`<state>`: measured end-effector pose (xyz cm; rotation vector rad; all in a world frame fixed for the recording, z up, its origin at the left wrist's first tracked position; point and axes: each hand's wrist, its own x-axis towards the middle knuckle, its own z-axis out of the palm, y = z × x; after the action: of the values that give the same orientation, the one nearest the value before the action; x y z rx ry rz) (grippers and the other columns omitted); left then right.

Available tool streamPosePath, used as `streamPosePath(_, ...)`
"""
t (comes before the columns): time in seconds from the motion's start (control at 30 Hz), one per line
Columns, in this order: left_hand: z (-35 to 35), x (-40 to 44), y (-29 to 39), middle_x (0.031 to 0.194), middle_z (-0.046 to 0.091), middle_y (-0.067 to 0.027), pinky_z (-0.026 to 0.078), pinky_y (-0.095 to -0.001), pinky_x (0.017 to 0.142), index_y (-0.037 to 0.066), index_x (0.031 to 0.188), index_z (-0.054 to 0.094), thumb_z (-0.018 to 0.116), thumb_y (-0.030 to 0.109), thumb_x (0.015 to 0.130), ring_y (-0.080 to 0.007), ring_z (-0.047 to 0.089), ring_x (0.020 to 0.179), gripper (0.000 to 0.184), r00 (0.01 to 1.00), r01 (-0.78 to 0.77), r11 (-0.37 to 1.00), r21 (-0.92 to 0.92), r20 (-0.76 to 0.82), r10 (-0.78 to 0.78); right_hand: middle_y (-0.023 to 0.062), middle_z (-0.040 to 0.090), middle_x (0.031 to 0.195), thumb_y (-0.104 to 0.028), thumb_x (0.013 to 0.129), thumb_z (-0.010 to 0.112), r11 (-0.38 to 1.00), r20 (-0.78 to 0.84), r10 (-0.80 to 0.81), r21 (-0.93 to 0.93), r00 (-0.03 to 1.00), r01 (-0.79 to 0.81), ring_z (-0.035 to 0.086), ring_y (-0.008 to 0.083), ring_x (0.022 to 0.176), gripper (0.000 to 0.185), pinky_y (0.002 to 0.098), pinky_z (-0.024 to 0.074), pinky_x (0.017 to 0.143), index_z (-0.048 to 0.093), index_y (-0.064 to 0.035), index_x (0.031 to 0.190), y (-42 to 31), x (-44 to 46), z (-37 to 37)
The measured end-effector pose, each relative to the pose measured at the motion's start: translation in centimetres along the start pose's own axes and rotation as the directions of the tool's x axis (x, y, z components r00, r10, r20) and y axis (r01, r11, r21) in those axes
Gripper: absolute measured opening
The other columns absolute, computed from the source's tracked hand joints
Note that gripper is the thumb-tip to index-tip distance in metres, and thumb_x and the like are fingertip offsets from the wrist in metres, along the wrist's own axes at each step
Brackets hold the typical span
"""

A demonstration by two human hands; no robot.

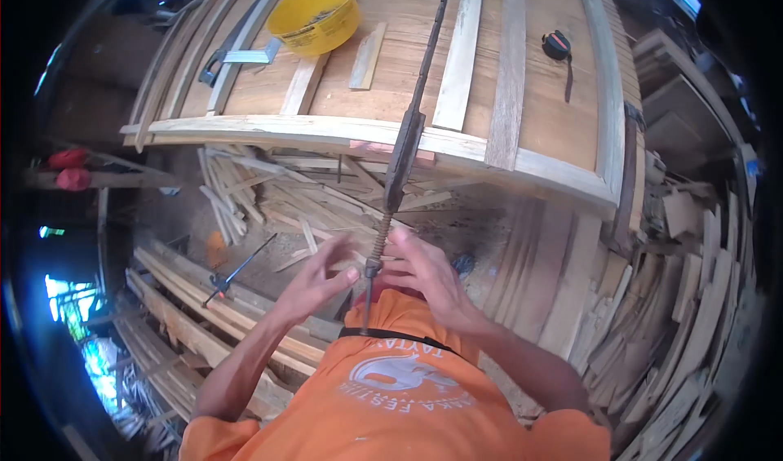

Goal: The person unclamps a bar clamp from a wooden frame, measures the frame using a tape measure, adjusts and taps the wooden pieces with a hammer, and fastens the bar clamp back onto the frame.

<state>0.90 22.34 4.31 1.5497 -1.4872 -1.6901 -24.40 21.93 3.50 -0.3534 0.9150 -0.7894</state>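
A long bar clamp (405,159) runs across a wooden frame panel (522,167), its threaded screw pointing toward my orange shirt. At the screw's lower end, a thin dark bar (400,334) lies crosswise in front of the shirt. My left hand (318,281) is just left of the screw, slightly blurred, fingers spread and thumb apart. On the other side, my right hand (432,280) is held close to the screw with thumb raised and fingers loosely stretched toward it. Whether its fingertips touch the metal, I cannot tell.
On the panel are a yellow tub (314,20) of small metal pieces, a hammer (241,57), a short wood strip (369,57) and a tape measure (557,46). Scrap wood lies underneath. Stacked boards (652,322) stand right; another clamp (222,281) rests on timber at left.
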Motion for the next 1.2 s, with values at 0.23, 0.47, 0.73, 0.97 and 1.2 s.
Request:
streamPosePath(0.23,-1.7,4.9,-1.7,0.137,0.061,-0.01,0.049,-0.0324,0.106,0.0,0.148,0.047,0.068,0.025,0.104,-0.0174,0.06,0.125,0.054,0.845,0.238,0.905,-0.353,0.535,-0.014,0.0253,0.075,0.106,-0.038,0.107,0.055,0.741,-0.213,-0.173,-0.672,0.962,-0.016,0.075,0.032,0.093,0.049,0.0414,0.0573,0.083,0.062,0.0078,0.123,-1.0,-1.0,7.7)
streamPosePath(0.47,-2.3,9.0,-3.4,0.127,0.068,-0.0081,0.058,-0.0312,0.094,-0.001,0.141,0.054,0.072,0.025,0.103,-0.0146,0.068,0.113,0.05,0.683,0.377,0.739,-0.558,0.707,0.184,0.0301,0.069,0.09,-0.018,0.112,0.038,0.448,-0.347,-0.453,-0.885,0.821,-0.127,0.07,0.0464,0.088,0.036,0.0535,0.0517,0.079,0.062,0.0089,0.112,0.8,-0.4,13.4)
streamPosePath(0.73,-2.0,11.1,-4.4,0.124,0.069,-0.007,0.056,-0.0293,0.092,-0.001,0.133,0.056,0.077,0.012,0.096,-0.0142,0.068,0.109,0.045,0.588,0.375,0.768,-0.519,0.774,0.235,0.0252,0.063,0.07,-0.027,0.111,0.055,0.448,-0.617,-0.505,-0.785,0.604,-0.428,0.063,0.0286,0.058,0.042,0.0439,0.0468,0.056,0.067,0.0082,0.09,1.5,1.0,14.9)
streamPosePath(0.97,-0.7,9.3,-3.3,0.113,0.068,-0.0052,0.058,-0.0301,0.095,0.002,0.12,0.056,0.079,0.003,0.092,-0.0125,0.068,0.105,0.036,0.726,0.322,0.786,-0.528,0.67,0.152,0.0292,0.061,0.068,-0.029,0.109,0.057,0.407,-0.535,-0.574,-0.843,0.62,-0.351,0.065,0.0416,0.059,0.042,0.0488,0.0476,0.054,0.066,0.0066,0.087,2.6,0.7,11.5)
streamPosePath(1.2,2.6,7.4,-0.8,0.081,0.065,-0.0025,0.046,-0.0313,0.062,0.003,0.095,0.059,0.091,0.015,0.081,-0.0108,0.055,0.07,0.037,0.961,0.089,0.976,-0.197,0.275,-0.032,0.0253,0.064,0.07,-0.023,0.11,0.046,0.583,-0.502,-0.57,-0.805,0.651,-0.111,0.064,0.046,0.064,0.043,0.0529,0.0477,0.062,0.063,0.0026,0.08,7.0,1.5,1.7)
